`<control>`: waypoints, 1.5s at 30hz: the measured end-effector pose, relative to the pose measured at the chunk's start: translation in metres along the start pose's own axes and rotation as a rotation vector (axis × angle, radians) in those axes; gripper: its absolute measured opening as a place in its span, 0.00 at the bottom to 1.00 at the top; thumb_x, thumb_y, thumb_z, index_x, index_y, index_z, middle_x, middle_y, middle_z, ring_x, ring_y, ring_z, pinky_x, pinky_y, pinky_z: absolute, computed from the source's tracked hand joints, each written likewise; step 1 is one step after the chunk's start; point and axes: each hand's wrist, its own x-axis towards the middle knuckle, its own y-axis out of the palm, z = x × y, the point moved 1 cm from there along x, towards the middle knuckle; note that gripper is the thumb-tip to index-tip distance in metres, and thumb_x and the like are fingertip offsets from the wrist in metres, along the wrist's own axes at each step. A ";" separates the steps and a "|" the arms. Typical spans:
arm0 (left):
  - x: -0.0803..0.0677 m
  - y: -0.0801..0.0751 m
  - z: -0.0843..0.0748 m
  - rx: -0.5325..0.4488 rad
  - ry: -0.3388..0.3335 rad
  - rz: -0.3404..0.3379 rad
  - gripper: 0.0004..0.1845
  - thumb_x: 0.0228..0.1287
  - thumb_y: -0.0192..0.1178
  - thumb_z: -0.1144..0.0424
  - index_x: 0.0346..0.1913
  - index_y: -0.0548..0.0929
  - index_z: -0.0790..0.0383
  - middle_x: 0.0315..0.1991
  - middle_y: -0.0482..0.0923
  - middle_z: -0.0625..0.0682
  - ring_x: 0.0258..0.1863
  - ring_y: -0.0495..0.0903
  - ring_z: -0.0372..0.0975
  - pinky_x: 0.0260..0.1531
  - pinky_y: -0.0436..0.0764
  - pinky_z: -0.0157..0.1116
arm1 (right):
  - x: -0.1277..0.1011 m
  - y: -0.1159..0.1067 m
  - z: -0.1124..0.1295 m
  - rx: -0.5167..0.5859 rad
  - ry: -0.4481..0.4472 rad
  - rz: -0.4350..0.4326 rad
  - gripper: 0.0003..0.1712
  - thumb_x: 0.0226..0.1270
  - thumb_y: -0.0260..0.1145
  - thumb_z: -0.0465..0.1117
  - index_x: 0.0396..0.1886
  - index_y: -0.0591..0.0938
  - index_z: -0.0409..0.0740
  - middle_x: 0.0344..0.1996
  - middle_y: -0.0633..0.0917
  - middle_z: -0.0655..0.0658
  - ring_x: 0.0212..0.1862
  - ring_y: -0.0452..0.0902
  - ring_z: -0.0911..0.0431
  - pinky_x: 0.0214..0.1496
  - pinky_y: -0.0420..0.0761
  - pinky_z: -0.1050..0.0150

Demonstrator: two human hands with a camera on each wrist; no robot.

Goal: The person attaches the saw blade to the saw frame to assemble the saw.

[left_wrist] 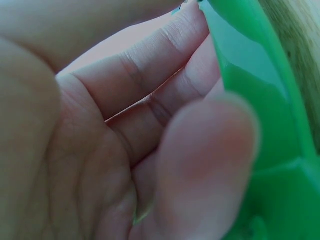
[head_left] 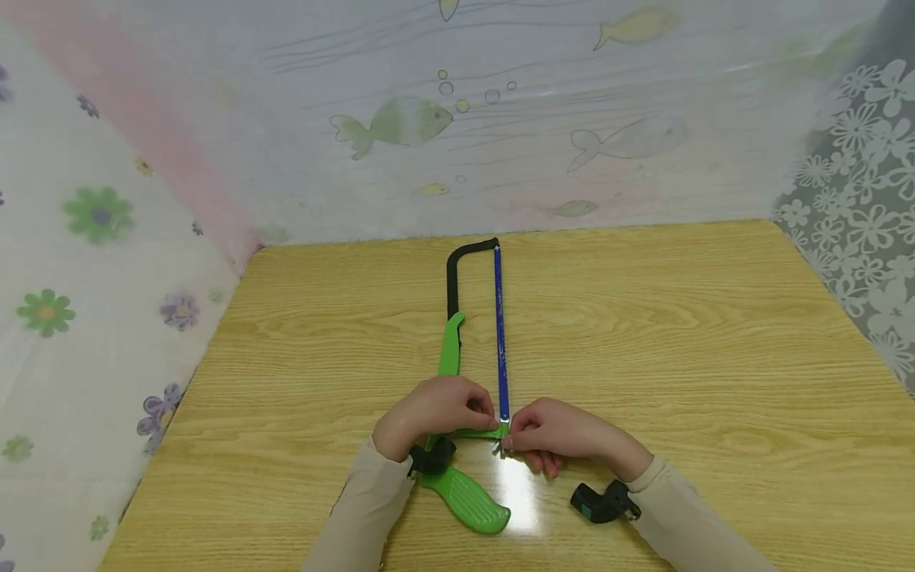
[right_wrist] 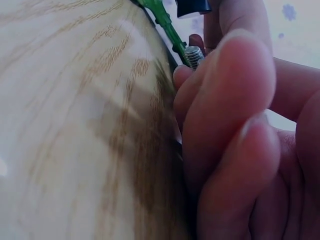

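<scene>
My left hand (head_left: 438,411) curled its fingers (left_wrist: 150,85) around the green frame of the hacksaw (head_left: 457,349) just above the handle, gripping the plastic where the blade's near end is fastened. My right hand (head_left: 554,435) met it from the other side, fingertips (right_wrist: 227,95) pinching the small threaded metal screw (right_wrist: 193,54) at that same near end of the blue blade (head_left: 501,334); the two hands almost touched there. The hacksaw lay flat on the wooden table (head_left: 715,357), near the middle of its front edge, with the green handle (head_left: 468,499) pointing toward me and slightly right, and the black bow of the frame reaching away toward the back edge. The blade ran straight from my fingers to the far tip of the frame. A black wrist-worn camera (head_left: 604,502) sat at my right cuff, above the tabletop near the front edge. Printed sheets with fish (head_left: 396,123) and flowers (head_left: 100,213) hung behind the back and side edges.
</scene>
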 end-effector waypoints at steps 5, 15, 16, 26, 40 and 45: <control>-0.001 -0.001 -0.001 -0.002 0.001 -0.002 0.06 0.56 0.61 0.47 0.25 0.81 0.39 0.24 0.76 0.34 0.22 0.70 0.31 0.26 0.69 0.31 | 0.000 -0.001 -0.001 -0.008 -0.002 0.000 0.18 0.64 0.60 0.49 0.23 0.78 0.40 0.11 0.77 0.50 0.10 0.71 0.61 0.14 0.70 0.69; -0.002 -0.003 -0.003 0.005 0.005 -0.005 0.06 0.56 0.61 0.47 0.26 0.81 0.40 0.24 0.75 0.34 0.21 0.70 0.30 0.25 0.69 0.31 | 0.001 -0.001 0.000 -0.018 -0.005 -0.030 0.15 0.62 0.62 0.49 0.24 0.77 0.42 0.10 0.76 0.50 0.10 0.71 0.61 0.13 0.69 0.69; -0.002 -0.003 -0.003 0.006 0.006 -0.004 0.06 0.57 0.61 0.47 0.26 0.81 0.40 0.24 0.75 0.34 0.21 0.70 0.30 0.25 0.69 0.31 | 0.001 -0.001 0.000 -0.017 -0.006 -0.030 0.15 0.62 0.62 0.49 0.24 0.77 0.42 0.10 0.76 0.50 0.10 0.71 0.61 0.13 0.69 0.69; -0.001 -0.003 -0.003 0.025 0.010 -0.001 0.06 0.57 0.61 0.47 0.26 0.81 0.39 0.24 0.75 0.33 0.23 0.71 0.30 0.27 0.69 0.31 | 0.001 0.000 -0.001 -0.014 0.014 -0.032 0.16 0.62 0.62 0.49 0.21 0.77 0.42 0.10 0.76 0.50 0.10 0.71 0.61 0.14 0.69 0.69; -0.002 -0.002 -0.003 0.007 0.015 -0.009 0.06 0.56 0.61 0.47 0.26 0.82 0.40 0.25 0.76 0.33 0.24 0.71 0.30 0.28 0.70 0.31 | 0.002 0.000 -0.004 -0.022 0.001 -0.026 0.18 0.63 0.61 0.47 0.18 0.77 0.42 0.09 0.75 0.51 0.10 0.71 0.61 0.14 0.70 0.69; -0.002 -0.002 -0.003 -0.007 0.010 -0.005 0.06 0.56 0.61 0.47 0.25 0.82 0.40 0.24 0.76 0.33 0.23 0.71 0.30 0.27 0.70 0.31 | 0.001 -0.001 -0.005 -0.028 -0.008 -0.014 0.17 0.64 0.60 0.47 0.19 0.78 0.42 0.10 0.76 0.51 0.10 0.71 0.61 0.14 0.70 0.69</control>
